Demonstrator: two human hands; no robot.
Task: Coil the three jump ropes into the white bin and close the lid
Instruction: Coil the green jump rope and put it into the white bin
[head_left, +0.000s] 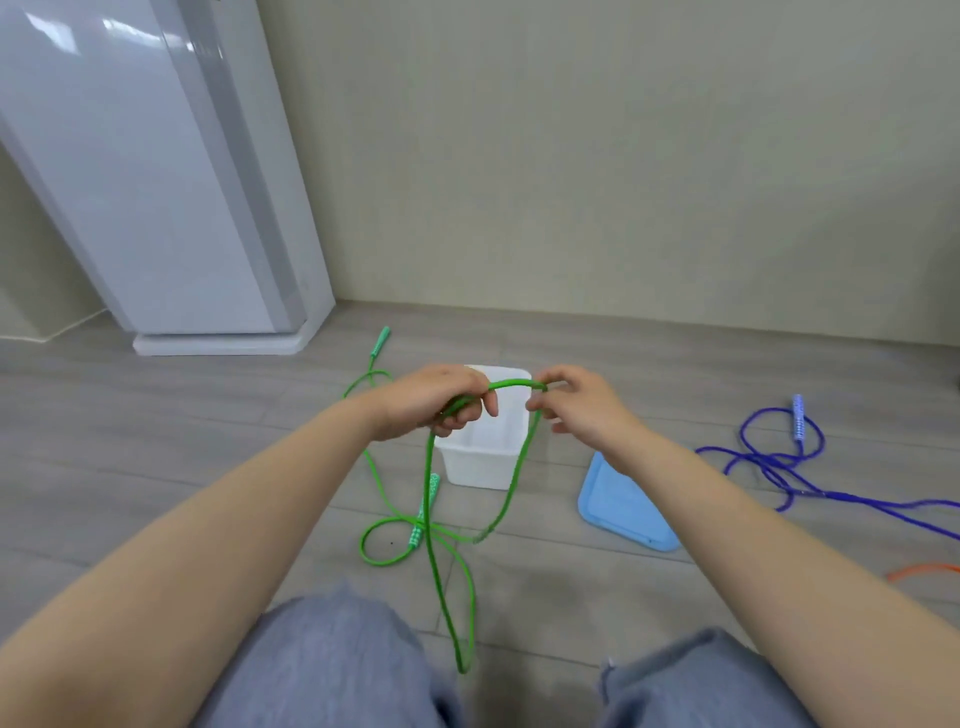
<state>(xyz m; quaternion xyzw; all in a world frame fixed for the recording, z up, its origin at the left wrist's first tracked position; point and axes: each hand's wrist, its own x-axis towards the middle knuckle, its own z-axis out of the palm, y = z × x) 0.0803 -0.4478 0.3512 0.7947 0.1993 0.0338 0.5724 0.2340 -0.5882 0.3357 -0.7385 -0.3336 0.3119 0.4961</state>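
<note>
The person's left hand (441, 400) has its fingers curled round a gathered bunch of the thin green cord jump rope (511, 486), and the right hand (576, 402) pinches the same cord between thumb and forefinger, its other fingers loosely spread. A short arc of the cord spans between the two hands, held above the open white rectangular plastic bin (480, 460), which stands on the grey wood-look floor (156, 457). From the hands the green cord drops in long loops to the floor in front of the person's knees, which are clad in grey-blue trousers (322, 670). One patterned green handle (423, 512) lies just left of the bin, and the other green handle (379, 341) lies farther off, toward the wall. A flat light-blue plastic lid (626, 506) rests on the floor just right of the bin, apart from it. A blue cord jump rope (779, 462) with a pale patterned handle lies tangled toward the floor's right edge, and a short stretch of an orange cord (922, 570) shows at that edge, nearer the person. A tall white glossy appliance (156, 171) stands at the far left against the wall.
</note>
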